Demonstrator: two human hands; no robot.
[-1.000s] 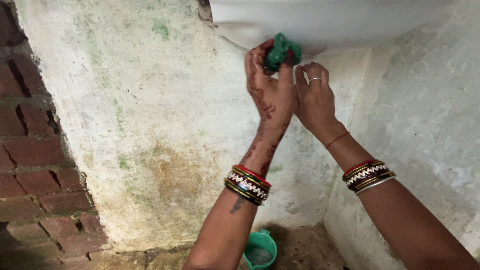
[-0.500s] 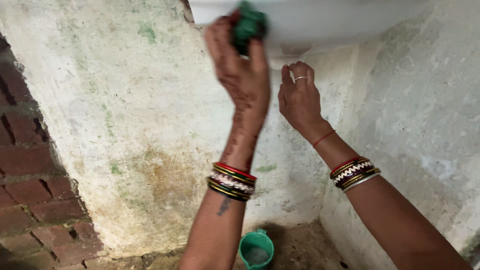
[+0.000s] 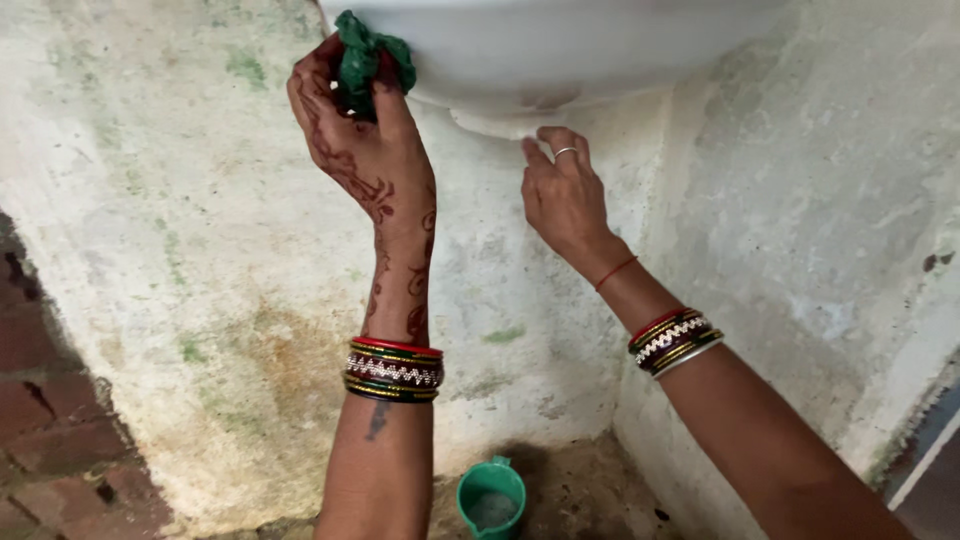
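My left hand [image 3: 365, 140], patterned with dark henna, grips a crumpled green scrubber [image 3: 368, 60] and presses it against the left underside of a white wash basin [image 3: 560, 45] mounted at the top of the view. My right hand [image 3: 562, 195], with a ring on one finger, rests its fingertips on the basin's lower rim near the middle, fingers curled and holding nothing. Both wrists carry stacks of red, gold and patterned bangles.
A stained, plastered wall [image 3: 200, 250] with green and rusty patches stands behind the arms; a second plastered wall [image 3: 820, 230] meets it at a corner on the right. Exposed red bricks [image 3: 50, 420] show at lower left. A small green mug [image 3: 492, 497] stands on the dirt floor below.
My left hand has carried the green scrubber leftward along the basin's underside. My right hand stays at the rim. The view has shifted right, hiding most of the brickwork.
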